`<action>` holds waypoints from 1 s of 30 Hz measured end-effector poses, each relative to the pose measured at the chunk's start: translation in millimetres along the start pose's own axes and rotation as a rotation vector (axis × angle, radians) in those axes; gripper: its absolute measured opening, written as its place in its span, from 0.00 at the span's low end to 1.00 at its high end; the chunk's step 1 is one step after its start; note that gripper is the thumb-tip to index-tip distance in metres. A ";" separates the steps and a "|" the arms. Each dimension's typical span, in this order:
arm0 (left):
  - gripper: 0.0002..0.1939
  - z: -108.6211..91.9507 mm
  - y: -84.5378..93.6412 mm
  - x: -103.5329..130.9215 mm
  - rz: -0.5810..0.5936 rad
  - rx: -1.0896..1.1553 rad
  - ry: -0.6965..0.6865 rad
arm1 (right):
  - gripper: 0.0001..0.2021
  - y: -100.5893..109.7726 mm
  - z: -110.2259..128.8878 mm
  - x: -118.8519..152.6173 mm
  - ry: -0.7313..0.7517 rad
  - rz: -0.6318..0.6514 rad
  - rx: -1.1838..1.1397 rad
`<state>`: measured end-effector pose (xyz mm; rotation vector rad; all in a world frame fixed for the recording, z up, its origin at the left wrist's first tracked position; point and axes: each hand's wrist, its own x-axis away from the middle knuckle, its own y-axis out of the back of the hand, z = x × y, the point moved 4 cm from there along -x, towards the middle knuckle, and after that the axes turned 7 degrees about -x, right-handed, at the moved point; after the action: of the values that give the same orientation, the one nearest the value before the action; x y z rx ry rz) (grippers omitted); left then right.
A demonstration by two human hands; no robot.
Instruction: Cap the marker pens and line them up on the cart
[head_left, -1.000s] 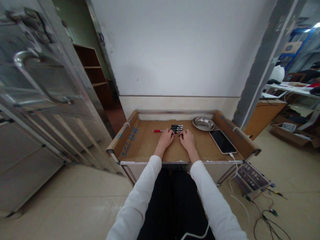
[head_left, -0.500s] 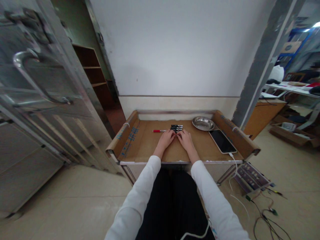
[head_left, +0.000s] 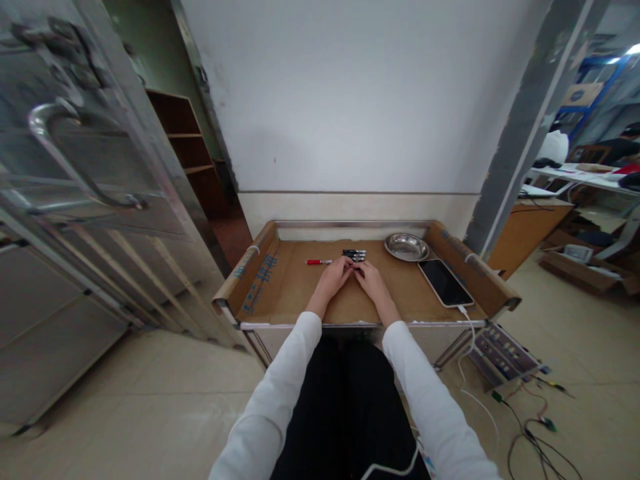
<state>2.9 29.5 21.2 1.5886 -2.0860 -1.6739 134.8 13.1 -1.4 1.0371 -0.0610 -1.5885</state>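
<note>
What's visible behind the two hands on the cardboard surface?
Just beyond the left hand and right hand lies a cluster of dark pens, with a red pen to its left. The hands cover whatever lies beneath them, and anything between them cannot be made out.

Can see black pens [head_left: 355, 253] lying flat and crosswise in a tight group on the cardboard [head_left: 295, 287], partly hidden on the near side. Just to their left, can see one red pen [head_left: 317, 262], flat, roughly parallel, with a pale right end.
</note>
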 end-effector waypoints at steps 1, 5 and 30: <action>0.08 -1.0 0.2 0.3 0.001 0.003 -0.008 | 0.11 0.3 0.0 0.0 -0.013 -0.001 0.002; 0.13 -2.4 0.4 0.3 -0.024 -0.022 -0.028 | 0.12 3.7 0.3 0.9 -0.057 -0.048 -0.030; 0.07 2.7 -3.2 -0.6 0.052 -0.153 0.010 | 0.16 13.4 -2.5 4.0 -0.126 -0.192 0.033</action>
<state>3.8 32.1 18.0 1.4820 -1.9247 -1.7569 147.0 6.8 2.2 0.9903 -0.0759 -1.8318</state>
